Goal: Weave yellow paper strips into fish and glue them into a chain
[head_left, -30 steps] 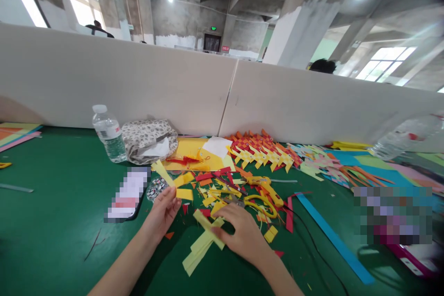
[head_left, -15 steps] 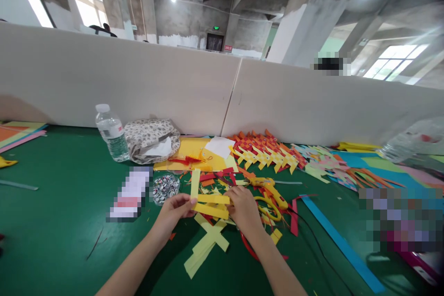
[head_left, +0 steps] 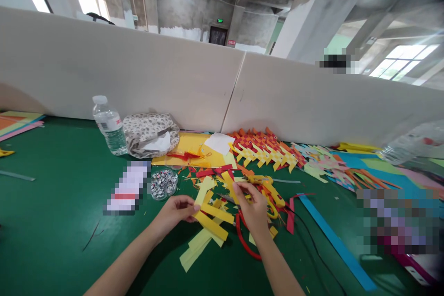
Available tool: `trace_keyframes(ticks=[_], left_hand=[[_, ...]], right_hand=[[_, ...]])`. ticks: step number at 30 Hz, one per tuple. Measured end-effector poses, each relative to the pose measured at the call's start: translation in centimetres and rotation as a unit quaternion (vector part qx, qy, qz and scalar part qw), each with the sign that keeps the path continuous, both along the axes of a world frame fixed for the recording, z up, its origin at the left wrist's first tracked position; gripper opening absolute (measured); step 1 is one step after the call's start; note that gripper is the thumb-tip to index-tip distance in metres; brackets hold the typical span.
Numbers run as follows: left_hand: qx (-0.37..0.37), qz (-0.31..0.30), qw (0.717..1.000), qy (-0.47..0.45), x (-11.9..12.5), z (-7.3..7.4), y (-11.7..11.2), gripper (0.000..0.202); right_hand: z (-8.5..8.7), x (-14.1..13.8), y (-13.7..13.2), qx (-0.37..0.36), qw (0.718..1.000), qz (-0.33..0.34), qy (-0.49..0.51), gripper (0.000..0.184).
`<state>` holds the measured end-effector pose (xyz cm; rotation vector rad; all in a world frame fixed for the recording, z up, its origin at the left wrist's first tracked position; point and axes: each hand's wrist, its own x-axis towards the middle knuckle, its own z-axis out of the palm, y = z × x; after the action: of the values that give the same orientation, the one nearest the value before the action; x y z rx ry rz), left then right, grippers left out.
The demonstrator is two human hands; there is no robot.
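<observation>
My left hand [head_left: 175, 209] pinches the end of a bundle of yellow paper strips [head_left: 212, 218] just above the green table [head_left: 58, 203]. My right hand [head_left: 252, 204] is closed on the upper end of one yellow strip [head_left: 229, 181] of the same bundle. Pale yellow crossed strips [head_left: 194, 249] lie on the table under the hands. Yellow scissors [head_left: 268, 189] and a red curved piece [head_left: 243, 240] lie beside my right hand. A small dish of googly eyes [head_left: 163, 183] sits just beyond my left hand.
A water bottle [head_left: 108, 126] and a patterned cloth pouch [head_left: 149, 133] stand by the white partition [head_left: 173, 78]. Woven paper fish [head_left: 267, 148], a blue strip [head_left: 333, 240], coloured sheets [head_left: 374, 171] and scraps cover the right side. A black cable [head_left: 312, 240] runs toward me.
Both hands have lifted the darker yellow strips off the pale crossed ones and turned them; my right hand moved up to pinch one strip's upper end. The view tilted slightly.
</observation>
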<state>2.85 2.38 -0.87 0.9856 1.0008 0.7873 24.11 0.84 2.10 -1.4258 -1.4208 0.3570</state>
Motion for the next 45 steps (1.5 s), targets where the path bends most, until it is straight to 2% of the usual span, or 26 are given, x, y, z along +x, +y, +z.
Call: trace_keyframes(ticks=[4, 8, 15, 22, 29, 34, 38, 42, 45], left_hand=[[0.006, -0.003, 1.000, 0.007, 0.1, -0.2, 0.0, 0.028], [0.007, -0.015, 1.000, 0.007, 0.1, -0.2, -0.1, 0.024], [0.019, -0.025, 0.999, 0.009, 0.0, 0.2, -0.3, 0.022], [0.043, -0.032, 0.999, 0.012, 0.0, -0.2, -0.4, 0.019], [0.060, -0.034, 0.998, 0.002, 0.0, -1.0, -0.2, 0.018], [0.061, -0.029, 0.998, 0.003, 0.0, -0.9, -0.2, 0.018], [0.058, -0.025, 0.998, 0.003, 0.0, -0.6, -0.3, 0.017], [0.061, -0.024, 0.998, -0.002, -0.1, -0.4, -0.4, 0.015], [0.067, -0.016, 0.998, -0.009, -0.1, -0.6, -0.3, 0.015]], right_hand=[[0.4, -0.5, -0.5, 0.044, 0.997, 0.038, -0.047, 0.014], [0.4, -0.7, -0.6, 0.063, 0.994, 0.046, -0.076, 0.011], [0.3, -0.7, -0.5, 0.023, 0.994, 0.072, -0.083, 0.011], [0.5, -0.7, -0.5, -0.016, 0.992, 0.088, -0.090, 0.017], [0.4, -1.0, -0.5, -0.051, 0.978, 0.140, -0.145, 0.015], [0.2, -1.3, -0.7, -0.072, 0.968, 0.168, -0.174, 0.014], [0.0, -1.6, -0.8, -0.083, 0.966, 0.175, -0.171, 0.013], [-0.5, -2.1, -0.8, -0.091, 0.972, 0.172, -0.128, 0.022], [-0.8, -2.4, -0.7, -0.078, 0.975, 0.170, -0.121, 0.017]])
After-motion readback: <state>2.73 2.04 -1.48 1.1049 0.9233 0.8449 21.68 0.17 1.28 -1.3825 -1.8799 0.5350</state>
